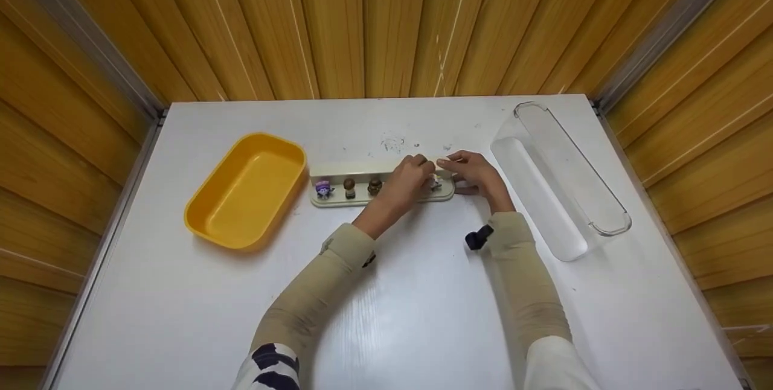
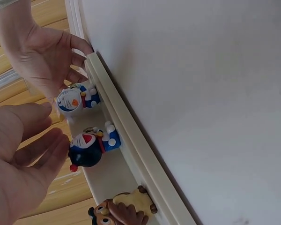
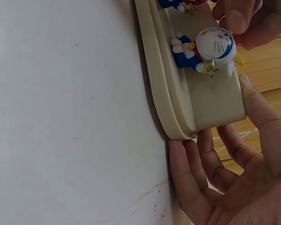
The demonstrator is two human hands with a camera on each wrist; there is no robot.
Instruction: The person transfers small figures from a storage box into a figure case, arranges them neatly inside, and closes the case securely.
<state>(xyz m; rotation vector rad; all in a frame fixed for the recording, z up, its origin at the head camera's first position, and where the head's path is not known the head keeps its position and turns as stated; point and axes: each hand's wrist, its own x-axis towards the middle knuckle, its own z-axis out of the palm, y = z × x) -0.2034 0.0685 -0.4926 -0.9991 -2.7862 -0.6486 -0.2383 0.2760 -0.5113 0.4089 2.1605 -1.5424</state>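
Observation:
A cream tray (image 1: 338,170) lies on its side in the middle of the white table (image 1: 423,317), with small figurines standing in it. My right hand (image 1: 460,166) grips the tray's right end (image 3: 210,103), thumb on the upper rim and fingers at the base. My left hand (image 1: 421,169) hovers over the tray's right part. Its straight fingers (image 2: 47,140) reach to a dark-headed blue cat figurine (image 2: 90,147), and contact is unclear. A white-faced blue cat figurine (image 3: 208,49) stands beside it, nearer the right hand. A brown figurine (image 2: 122,213) stands further left.
A yellow tub (image 1: 249,189) sits left of the tray. A long clear plastic bin (image 1: 561,179) stands at the right. A purple figurine (image 1: 323,188) and two brown ones (image 1: 349,187) occupy the tray's left half. Wooden slatted walls enclose the table.

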